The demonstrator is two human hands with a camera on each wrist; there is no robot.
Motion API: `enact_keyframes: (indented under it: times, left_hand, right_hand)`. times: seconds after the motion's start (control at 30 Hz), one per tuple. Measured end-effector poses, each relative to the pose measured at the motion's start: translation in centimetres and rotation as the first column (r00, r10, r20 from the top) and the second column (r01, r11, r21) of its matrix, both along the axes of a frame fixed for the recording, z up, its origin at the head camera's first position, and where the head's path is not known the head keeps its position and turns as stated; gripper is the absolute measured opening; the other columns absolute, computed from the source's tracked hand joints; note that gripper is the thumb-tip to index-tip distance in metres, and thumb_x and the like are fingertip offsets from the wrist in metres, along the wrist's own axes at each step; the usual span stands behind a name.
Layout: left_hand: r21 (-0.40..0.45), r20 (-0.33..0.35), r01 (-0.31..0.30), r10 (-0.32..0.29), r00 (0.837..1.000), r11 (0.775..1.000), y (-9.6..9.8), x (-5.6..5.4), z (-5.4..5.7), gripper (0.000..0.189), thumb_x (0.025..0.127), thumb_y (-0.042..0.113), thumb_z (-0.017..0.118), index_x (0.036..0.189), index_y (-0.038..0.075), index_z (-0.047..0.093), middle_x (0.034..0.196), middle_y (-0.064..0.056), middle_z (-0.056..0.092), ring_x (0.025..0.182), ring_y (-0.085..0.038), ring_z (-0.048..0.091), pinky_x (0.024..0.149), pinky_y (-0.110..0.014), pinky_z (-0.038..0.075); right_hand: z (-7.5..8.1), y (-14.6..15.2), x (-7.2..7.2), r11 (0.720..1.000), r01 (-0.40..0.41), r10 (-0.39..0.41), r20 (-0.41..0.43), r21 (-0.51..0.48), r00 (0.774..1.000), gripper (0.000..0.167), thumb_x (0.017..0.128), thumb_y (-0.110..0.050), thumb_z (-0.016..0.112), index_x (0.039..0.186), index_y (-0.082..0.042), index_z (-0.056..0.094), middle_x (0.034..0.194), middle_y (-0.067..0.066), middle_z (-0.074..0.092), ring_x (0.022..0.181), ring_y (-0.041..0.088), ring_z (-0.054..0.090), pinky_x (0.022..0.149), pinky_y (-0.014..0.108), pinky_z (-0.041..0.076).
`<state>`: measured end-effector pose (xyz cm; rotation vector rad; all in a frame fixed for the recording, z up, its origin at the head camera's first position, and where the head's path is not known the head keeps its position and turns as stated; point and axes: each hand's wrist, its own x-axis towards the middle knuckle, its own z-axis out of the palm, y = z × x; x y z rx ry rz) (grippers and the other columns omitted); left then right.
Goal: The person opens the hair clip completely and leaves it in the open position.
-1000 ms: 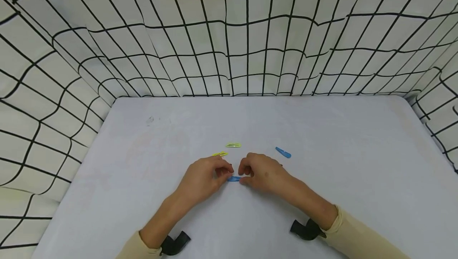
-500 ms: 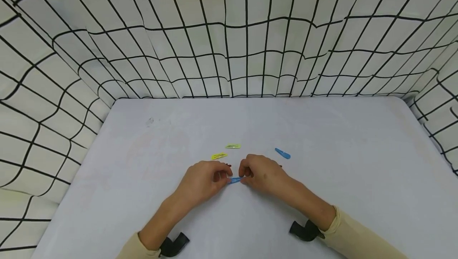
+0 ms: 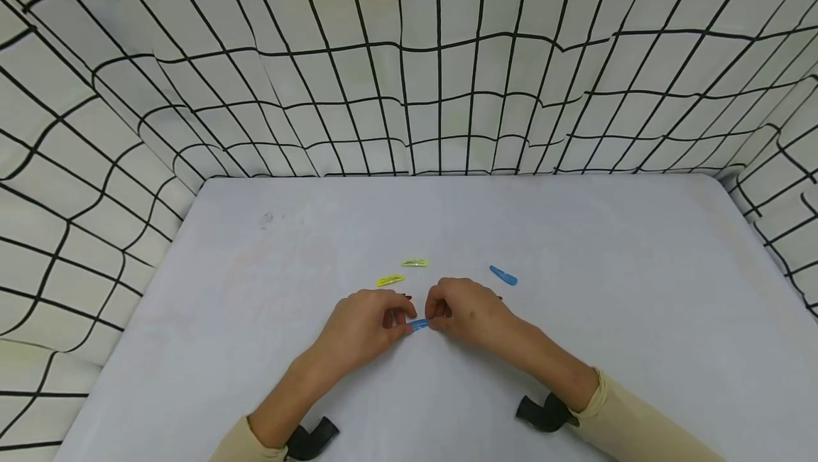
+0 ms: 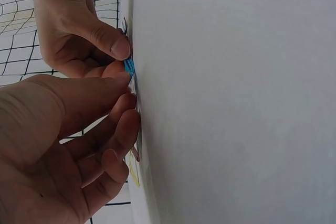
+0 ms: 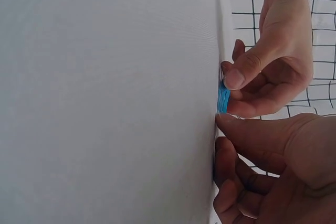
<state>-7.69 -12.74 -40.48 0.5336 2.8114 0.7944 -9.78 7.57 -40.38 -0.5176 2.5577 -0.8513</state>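
A small blue hair clip lies between the two hands, low over the white table. My left hand pinches its left end with thumb and finger. At the other end, my right hand pinches it too. In the left wrist view the blue hair clip shows between the fingertips of both hands; the right wrist view shows the blue hair clip at the table surface. The fingers hide both its ends.
Beyond the hands lie a yellow hair clip, a yellow-green one and another blue clip. Small dark red tips peek out behind each hand. Black netting over white walls encloses the table. Black curved pieces sit at both wrists.
The blue clip between the hands has gone from level to slightly tilted, its right end higher. Both hands keep their hold and have barely moved.
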Motion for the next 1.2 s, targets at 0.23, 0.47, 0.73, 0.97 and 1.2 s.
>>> enact_keyframes:
  times: [0.23, 0.47, 0.73, 0.97, 1.2]
  left_hand:
    - [0.007, 0.004, 0.007, -0.007, 1.0, 1.0, 0.1, 0.0, 0.0, 0.016, 0.082, 0.013, 0.086, 0.093, 0.021, 0.078, 0.075, 0.015, 0.068, 0.068, 0.001, 0.056, 0.062, -0.021, 0.044]
    - [0.019, 0.02, -0.014, 0.013, 1.0, 1.0, 0.2, 0.1, 0.0, 0.014, 0.084, 0.01, 0.084, 0.092, 0.02, 0.079, 0.088, 0.01, 0.076, 0.07, 0.001, 0.057, 0.065, -0.02, 0.046]
    - [0.051, 0.018, -0.063, 0.062, 0.998, 0.997, 0.3, 0.2, 0.0, 0.014, 0.085, 0.007, 0.082, 0.091, 0.021, 0.08, 0.096, 0.008, 0.079, 0.071, -0.001, 0.058, 0.066, -0.019, 0.047]
    - [0.108, 0.013, -0.119, 0.119, 0.993, 0.987, 0.2, 0.0, -0.1, 0.017, 0.084, 0.007, 0.084, 0.094, 0.02, 0.081, 0.083, 0.01, 0.075, 0.071, -0.001, 0.06, 0.068, -0.02, 0.05]
    - [0.233, 0.039, -0.167, 0.162, 0.986, 0.958, 0.1, -0.2, 0.0, 0.017, 0.082, 0.003, 0.085, 0.091, 0.018, 0.08, 0.082, 0.007, 0.076, 0.071, -0.002, 0.064, 0.069, -0.02, 0.053]
  right_hand:
    - [0.1, 0.0, 0.0, 1.0, 0.003, -0.003, -0.012, -0.01, 1.0, 0.014, 0.088, -0.005, 0.081, 0.086, -0.016, 0.072, 0.078, -0.007, 0.064, 0.076, 0.01, 0.057, 0.067, 0.025, 0.048]
    - [0.0, 0.3, -0.1, 0.999, 0.01, -0.01, -0.002, -0.049, 1.0, 0.014, 0.091, -0.005, 0.077, 0.088, -0.017, 0.073, 0.079, -0.007, 0.064, 0.077, 0.01, 0.057, 0.069, 0.025, 0.049]
    - [-0.1, 0.5, -0.3, 0.99, 0.044, -0.042, 0.021, -0.137, 0.999, 0.013, 0.094, -0.003, 0.074, 0.091, -0.016, 0.073, 0.082, -0.005, 0.065, 0.079, 0.011, 0.058, 0.072, 0.023, 0.05]
    - [-0.2, 0.8, -0.7, 0.965, 0.086, -0.074, 0.058, -0.249, 0.996, 0.01, 0.096, -0.006, 0.072, 0.097, -0.015, 0.073, 0.087, -0.003, 0.069, 0.082, 0.011, 0.061, 0.075, 0.022, 0.051]
    - [0.0, 1.3, -1.1, 0.925, 0.123, -0.085, 0.119, -0.361, 0.989, 0.01, 0.097, -0.008, 0.071, 0.107, -0.011, 0.074, 0.095, 0.001, 0.072, 0.086, 0.012, 0.064, 0.079, 0.023, 0.053]
